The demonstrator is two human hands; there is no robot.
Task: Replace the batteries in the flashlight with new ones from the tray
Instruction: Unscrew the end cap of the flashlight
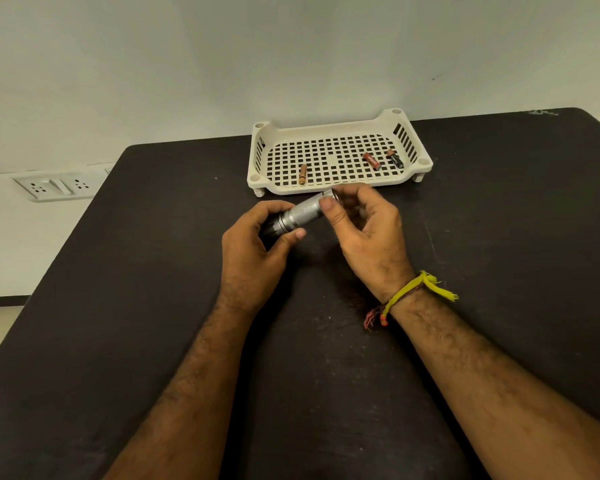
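Observation:
A silver flashlight [300, 214] is held level above the dark table, just in front of the tray. My left hand [257, 251] wraps around its head end. My right hand [364, 233] pinches the tail end with thumb and fingertips; the tail cap is mostly hidden by those fingers. A cream perforated tray [329, 131] stands at the table's far edge. It holds three small batteries: a copper one [302, 174] at the left, a red one [371, 161] and a black one [395, 158] at the right.
The dark table [499, 237] spreads widely around the hands, with its left edge running diagonally. A white wall socket plate [58, 185] sits on the wall at the left. My right wrist wears a yellow thread band [420, 289].

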